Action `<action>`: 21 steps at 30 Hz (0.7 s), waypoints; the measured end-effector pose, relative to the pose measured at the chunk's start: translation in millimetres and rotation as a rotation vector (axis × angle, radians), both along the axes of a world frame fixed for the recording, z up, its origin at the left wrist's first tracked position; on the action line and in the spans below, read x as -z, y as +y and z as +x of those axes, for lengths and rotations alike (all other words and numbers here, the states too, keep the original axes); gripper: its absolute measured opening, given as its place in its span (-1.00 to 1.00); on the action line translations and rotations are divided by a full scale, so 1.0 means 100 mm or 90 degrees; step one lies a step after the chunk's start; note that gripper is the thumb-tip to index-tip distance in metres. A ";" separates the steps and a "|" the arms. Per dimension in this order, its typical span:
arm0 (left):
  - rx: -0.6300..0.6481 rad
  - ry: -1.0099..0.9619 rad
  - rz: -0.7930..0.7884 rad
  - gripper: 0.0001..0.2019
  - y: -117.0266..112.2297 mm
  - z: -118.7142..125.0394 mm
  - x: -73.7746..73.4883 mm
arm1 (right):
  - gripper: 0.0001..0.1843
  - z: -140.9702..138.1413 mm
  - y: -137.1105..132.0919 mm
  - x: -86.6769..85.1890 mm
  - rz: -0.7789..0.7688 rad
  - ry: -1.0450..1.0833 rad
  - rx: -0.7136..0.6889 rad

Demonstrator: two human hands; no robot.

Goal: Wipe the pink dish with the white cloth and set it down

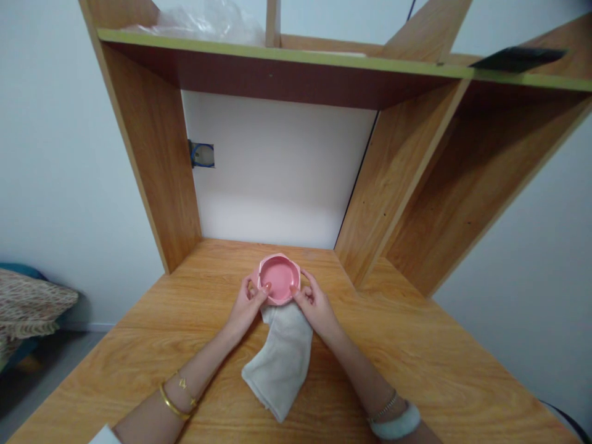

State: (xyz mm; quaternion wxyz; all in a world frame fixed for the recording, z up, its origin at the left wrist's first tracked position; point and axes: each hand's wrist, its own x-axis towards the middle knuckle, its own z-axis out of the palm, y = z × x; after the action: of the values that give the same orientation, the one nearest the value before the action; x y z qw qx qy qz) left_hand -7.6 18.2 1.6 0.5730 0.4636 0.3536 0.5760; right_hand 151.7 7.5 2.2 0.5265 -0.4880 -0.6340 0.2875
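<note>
At the bottom edge of the frame, 1 gold bangle (pixel 172 403) is worn on the left forearm beside a finer gold chain (pixel 183 383), and 1 pale bangle (pixel 396 423) is worn on the right, next to a thin bracelet (pixel 385 407). In the lower centre, a light grey cloth (pixel 281 361) is seen against the wood-grained desk (pixel 185 345); its upper end is covered by a pink dish (pixel 280 279), and whether it is also gripped cannot be told. The dish is held just below the centre of the frame, tilted so that its hollow is shown. Its rim is pinched from both sides by the 2 hands, the left hand (pixel 248 303) and the right hand (pixel 317 306), with both thumbs laid over the near edge. At the lower left, a patterned cover (pixel 32 302) is seen beyond the desk. Farther back, a white panel (pixel 287 172) is framed by wooden uprights, and a wall box (pixel 202 155) is set at its left. Across the top, clear plastic (pixel 208 23) and, at upper right, a dark flat object (pixel 520 59) are carried by a shelf (pixel 277 55).
</note>
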 end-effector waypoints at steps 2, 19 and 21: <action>0.038 0.016 0.035 -0.36 -0.04 0.03 0.01 | -0.47 -0.01 -0.01 0.00 -0.014 0.026 -0.016; 0.007 0.397 0.190 -0.72 0.07 -0.09 0.21 | -0.44 0.87 0.18 -0.07 -0.141 -0.016 0.331; 0.008 0.412 0.196 -0.74 0.08 -0.09 0.23 | -0.46 0.97 0.18 -0.04 -0.152 -0.038 0.340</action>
State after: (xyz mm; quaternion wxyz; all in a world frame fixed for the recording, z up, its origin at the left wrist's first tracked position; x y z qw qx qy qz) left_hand -16.7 25.9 -21.6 0.3581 0.7049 0.4232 0.4425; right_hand 248.6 25.6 6.4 0.5036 -0.7042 -0.4602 0.1967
